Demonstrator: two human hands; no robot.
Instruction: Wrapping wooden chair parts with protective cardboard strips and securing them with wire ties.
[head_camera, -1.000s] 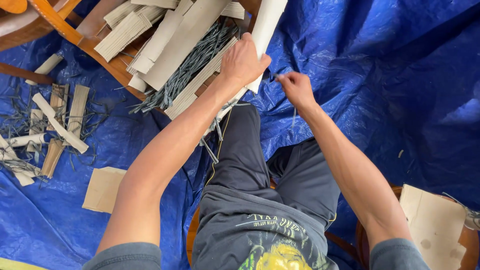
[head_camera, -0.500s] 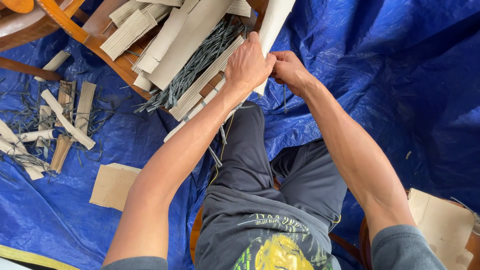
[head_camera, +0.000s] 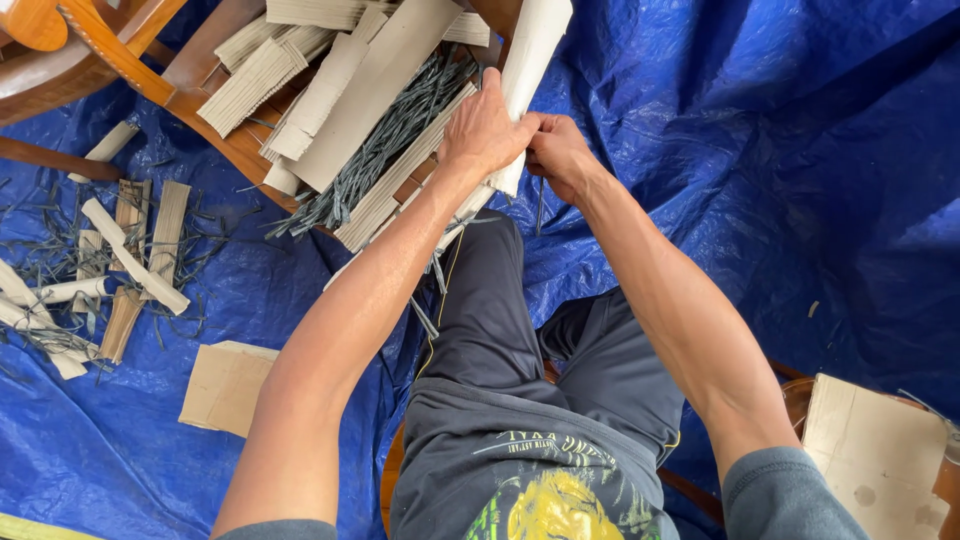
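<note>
Scraps of cardboard (head_camera: 120, 260) lie on the blue tarp (head_camera: 780, 150) at left. The left hand (head_camera: 482, 128) wraps the pale cardboard strip (head_camera: 525, 70) above the knee; the right hand (head_camera: 556, 152) pinches its edge. Gripping firmly beside the pinch should keep the peel straight.

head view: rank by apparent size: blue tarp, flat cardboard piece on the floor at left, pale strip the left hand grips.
1. blue tarp, by far.
2 and 3. flat cardboard piece and pale strip: too close to rank; the strip runs out of frame under the left hand.
</note>
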